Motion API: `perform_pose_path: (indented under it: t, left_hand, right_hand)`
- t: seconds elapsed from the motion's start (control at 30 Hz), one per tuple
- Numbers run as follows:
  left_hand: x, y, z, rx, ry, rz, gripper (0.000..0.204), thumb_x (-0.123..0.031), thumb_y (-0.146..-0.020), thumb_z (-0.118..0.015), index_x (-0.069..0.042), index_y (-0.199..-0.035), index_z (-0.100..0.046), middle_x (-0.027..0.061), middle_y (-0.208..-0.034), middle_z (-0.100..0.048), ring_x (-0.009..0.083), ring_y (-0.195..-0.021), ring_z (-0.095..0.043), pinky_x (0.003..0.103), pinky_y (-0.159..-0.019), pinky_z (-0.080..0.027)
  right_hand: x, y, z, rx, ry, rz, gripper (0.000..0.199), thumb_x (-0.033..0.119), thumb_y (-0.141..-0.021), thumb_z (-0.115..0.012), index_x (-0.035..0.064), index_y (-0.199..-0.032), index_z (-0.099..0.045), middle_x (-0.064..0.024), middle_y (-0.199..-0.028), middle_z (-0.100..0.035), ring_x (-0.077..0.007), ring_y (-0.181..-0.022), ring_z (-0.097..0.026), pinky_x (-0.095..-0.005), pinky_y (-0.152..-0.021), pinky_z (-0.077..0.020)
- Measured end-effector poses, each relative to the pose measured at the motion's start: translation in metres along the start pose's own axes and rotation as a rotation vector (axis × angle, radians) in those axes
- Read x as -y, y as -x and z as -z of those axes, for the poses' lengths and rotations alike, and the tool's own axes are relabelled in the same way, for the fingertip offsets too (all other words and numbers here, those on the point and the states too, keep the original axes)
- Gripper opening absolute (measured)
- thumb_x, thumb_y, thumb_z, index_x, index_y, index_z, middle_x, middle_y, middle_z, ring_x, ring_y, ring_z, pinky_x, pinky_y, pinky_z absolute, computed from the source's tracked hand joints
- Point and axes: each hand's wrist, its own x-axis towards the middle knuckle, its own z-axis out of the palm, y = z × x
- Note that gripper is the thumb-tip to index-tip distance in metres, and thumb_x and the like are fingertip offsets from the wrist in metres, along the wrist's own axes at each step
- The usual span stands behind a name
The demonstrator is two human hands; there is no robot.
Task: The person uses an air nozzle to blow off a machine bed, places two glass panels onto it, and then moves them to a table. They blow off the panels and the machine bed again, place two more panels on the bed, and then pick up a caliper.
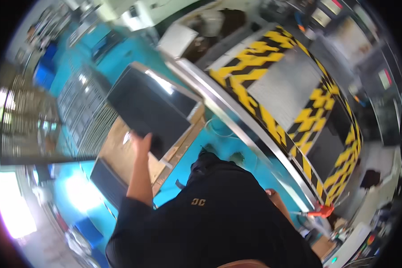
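My left hand (140, 140) reaches forward to the near corner of a large dark flat panel (152, 105) with a pale frame, and its fingers wrap the panel's edge. The panel lies tilted on a wooden pallet with a brown board (120, 154). My right hand (276, 200) hangs low beside my black top; only a strip of it shows, and its fingers are hidden. An orange-handled tool (320, 211) lies a little to the right of that hand.
A shiny metal rail (236, 125) runs diagonally past the pallet. Beyond it is a grey plate bordered with yellow-and-black stripes (281, 85). The floor is teal (219, 143). Metal racks (76, 111) stand at the left, and machines line the right rim.
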Motion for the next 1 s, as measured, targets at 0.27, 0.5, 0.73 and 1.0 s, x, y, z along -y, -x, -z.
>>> perform_pose_path:
  t: [0.27, 0.5, 0.73, 1.0]
  left_hand:
    - [-0.028, 0.048, 0.066, 0.392, 1.005, 0.16, 0.053, -0.013, -0.096, -0.057, -0.012, -0.146, -0.04, 0.0117, -0.139, -0.052, 0.029, -0.124, -0.053, 0.046, -0.102, -0.046]
    - [-0.207, 0.059, 0.041, 0.89, 0.949, -0.191, 0.06, -0.011, -0.091, -0.063, -0.001, -0.144, -0.039, 0.0169, -0.139, -0.051, 0.0316, -0.126, -0.052, 0.044, -0.105, -0.044]
    - [-0.328, 0.038, -0.125, 1.337, 0.604, -0.053, 0.06, -0.014, -0.088, -0.065, 0.001, -0.141, -0.042, 0.0129, -0.131, -0.058, 0.0218, -0.121, -0.055, 0.036, -0.104, -0.043]
    - [-0.402, 0.02, -0.283, 1.585, -0.139, -0.283, 0.031, -0.027, -0.092, -0.065, -0.004, -0.11, -0.056, 0.0026, -0.09, -0.06, 0.0115, -0.071, -0.055, 0.028, -0.059, -0.046]
  right_hand:
    - [0.224, 0.066, 0.106, 0.405, 0.282, 0.475, 0.04, 0.032, -0.099, -0.054, 0.0081, -0.131, -0.057, -0.0164, -0.121, -0.064, -0.0342, -0.115, -0.06, -0.0411, -0.099, -0.0462]
    - [0.325, 0.068, 0.168, 0.328, 0.024, 0.578, 0.041, 0.03, -0.097, -0.057, 0.007, -0.132, -0.055, -0.0141, -0.116, -0.066, -0.0261, -0.106, -0.065, -0.0367, -0.089, -0.0511]
    - [0.355, 0.007, 0.151, 0.235, -1.005, 0.475, 0.041, 0.02, -0.097, -0.063, 0.0036, -0.131, -0.049, -0.0061, -0.087, -0.064, -0.0144, -0.072, -0.063, -0.0283, -0.069, -0.0535]
    - [0.327, -0.053, 0.168, -0.057, -1.218, 0.151, 0.027, 0.004, -0.089, -0.067, 0.0131, -0.11, -0.053, 0.0009, -0.082, -0.062, -0.0111, -0.07, -0.062, -0.0261, -0.061, -0.0533]
